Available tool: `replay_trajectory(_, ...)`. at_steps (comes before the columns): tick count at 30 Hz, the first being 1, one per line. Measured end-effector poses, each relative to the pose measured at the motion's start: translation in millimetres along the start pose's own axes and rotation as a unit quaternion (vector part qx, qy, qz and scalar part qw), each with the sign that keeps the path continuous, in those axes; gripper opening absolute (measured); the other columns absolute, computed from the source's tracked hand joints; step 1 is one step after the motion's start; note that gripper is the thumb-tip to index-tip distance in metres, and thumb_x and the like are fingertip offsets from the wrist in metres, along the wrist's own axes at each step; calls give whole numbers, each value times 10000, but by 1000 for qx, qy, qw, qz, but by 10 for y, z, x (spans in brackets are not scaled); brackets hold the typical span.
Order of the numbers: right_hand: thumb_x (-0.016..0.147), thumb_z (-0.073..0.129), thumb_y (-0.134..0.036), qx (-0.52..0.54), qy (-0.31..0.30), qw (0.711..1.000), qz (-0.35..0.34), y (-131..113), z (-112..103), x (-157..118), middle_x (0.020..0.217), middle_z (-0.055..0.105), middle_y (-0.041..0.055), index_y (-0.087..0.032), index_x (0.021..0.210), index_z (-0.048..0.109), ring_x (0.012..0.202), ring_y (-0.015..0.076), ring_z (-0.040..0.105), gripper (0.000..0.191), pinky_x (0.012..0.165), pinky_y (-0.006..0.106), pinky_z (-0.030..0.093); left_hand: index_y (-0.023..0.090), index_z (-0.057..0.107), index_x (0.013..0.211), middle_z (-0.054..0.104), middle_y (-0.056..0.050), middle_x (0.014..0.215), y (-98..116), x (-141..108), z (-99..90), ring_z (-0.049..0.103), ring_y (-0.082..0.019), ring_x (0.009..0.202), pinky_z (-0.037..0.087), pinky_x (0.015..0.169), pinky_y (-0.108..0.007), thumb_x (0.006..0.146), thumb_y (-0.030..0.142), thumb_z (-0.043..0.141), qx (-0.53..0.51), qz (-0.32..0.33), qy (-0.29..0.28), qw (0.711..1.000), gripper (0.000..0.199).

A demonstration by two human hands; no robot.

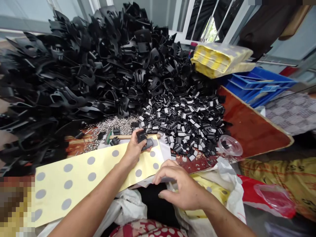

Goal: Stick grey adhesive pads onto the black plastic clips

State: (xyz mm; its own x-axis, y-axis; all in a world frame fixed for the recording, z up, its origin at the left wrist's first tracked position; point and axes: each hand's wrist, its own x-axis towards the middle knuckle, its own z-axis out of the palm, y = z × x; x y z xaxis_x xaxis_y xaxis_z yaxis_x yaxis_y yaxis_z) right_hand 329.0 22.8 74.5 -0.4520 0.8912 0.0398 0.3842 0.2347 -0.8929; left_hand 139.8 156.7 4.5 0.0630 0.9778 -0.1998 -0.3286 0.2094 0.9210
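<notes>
My left hand (133, 148) is closed around a black plastic part (146, 144), over the far right end of a yellow sheet (79, 164). Rows of round grey pads dot that sheet. Nearer to me and to the right, my right hand (181, 187) hovers by the sheet's edge. Its fingers are bent, the thumb stands apart from them, and nothing shows between them. Just beyond the held part lies a hammer (125, 136) with a wooden handle and a green head.
A tall heap of black plastic parts (106, 62) fills the back left. Small black clips (187, 118) with grey faces and a spread of metal pins (116, 126) lie before it. At right are a clear round tub (230, 145), stacked yellow sheets (219, 59) and a blue crate (261, 85).
</notes>
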Motion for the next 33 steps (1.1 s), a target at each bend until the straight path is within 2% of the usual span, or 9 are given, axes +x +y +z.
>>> replay_trajectory(1, 732, 745, -56, 1, 25, 1000, -1, -9, -13, 2, 1033, 693, 12, -252, 974, 696, 1014, 197, 639, 315, 945, 323, 479, 295, 527, 1211, 561, 11, 991, 20, -11, 7, 658, -161, 691, 622, 559, -314, 682, 161, 768, -3, -4, 1, 1000, 597)
replay_trajectory(3, 765, 690, -55, 8, 114, 993, 3, 41, -22, 55, 965, 683, -2, -240, 934, 664, 943, 178, 643, 252, 886, 298, 481, 288, 544, 1199, 572, 6, 982, 95, -79, 18, 658, -170, 719, 626, 582, -323, 665, 154, 785, -12, -16, -5, 1000, 601)
replay_trajectory(6, 825, 638, -99, 35, 254, 966, 15, 206, 10, 195, 873, 658, -16, -235, 944, 617, 839, 160, 640, 182, 810, 283, 484, 311, 577, 1245, 595, 8, 933, 269, -311, 24, 647, -159, 755, 600, 624, -274, 718, 233, 829, -44, -65, -48, 996, 589)
replay_trajectory(8, 828, 662, -137, 67, 290, 954, 11, 302, 59, 278, 876, 656, -12, -234, 989, 608, 845, 166, 645, 196, 819, 293, 493, 325, 593, 1282, 631, -11, 968, 363, -512, 25, 641, -159, 779, 572, 626, -247, 799, 353, 809, -83, -104, -88, 987, 530)
replay_trajectory(11, 818, 675, -146, 102, 302, 948, -4, 356, 160, 363, 889, 649, -6, -230, 984, 611, 858, 167, 638, 197, 836, 301, 499, 298, 618, 1274, 667, -53, 1091, 389, -754, 21, 654, -204, 855, 587, 678, -309, 873, 458, 739, -148, -129, -110, 974, 449)
replay_trajectory(14, 825, 663, -152, 114, 304, 946, -13, 333, 261, 418, 876, 638, -2, -225, 940, 615, 853, 165, 627, 145, 826, 298, 497, 297, 623, 1264, 673, -62, 1120, 322, -858, 3, 653, -222, 859, 599, 730, -383, 913, 488, 689, -191, -140, -119, 964, 404)
replay_trajectory(17, 832, 660, -163, 111, 302, 947, -16, 303, 329, 456, 869, 637, 3, -223, 920, 613, 860, 173, 627, 116, 825, 304, 499, 301, 623, 1260, 672, -60, 1110, 279, -879, -22, 642, -200, 808, 596, 752, -402, 941, 494, 657, -206, -141, -134, 959, 375)
replay_trajectory(26, 836, 663, -179, 104, 296, 950, -3, 309, 385, 474, 861, 630, -7, -224, 909, 611, 840, 161, 623, 101, 820, 291, 492, 279, 607, 1250, 671, -74, 1124, 295, -891, -56, 685, -229, 848, 606, 752, -408, 950, 491, 648, -216, -131, -132, 958, 369)
replay_trajectory(33, 835, 656, -184, 98, 298, 949, -4, 328, 431, 519, 857, 632, 0, -220, 904, 606, 833, 164, 623, 93, 816, 295, 500, 286, 614, 1251, 651, -59, 1062, 281, -873, -97, 627, -181, 774, 617, 724, -385, 934, 478, 675, -213, -136, -116, 961, 376)
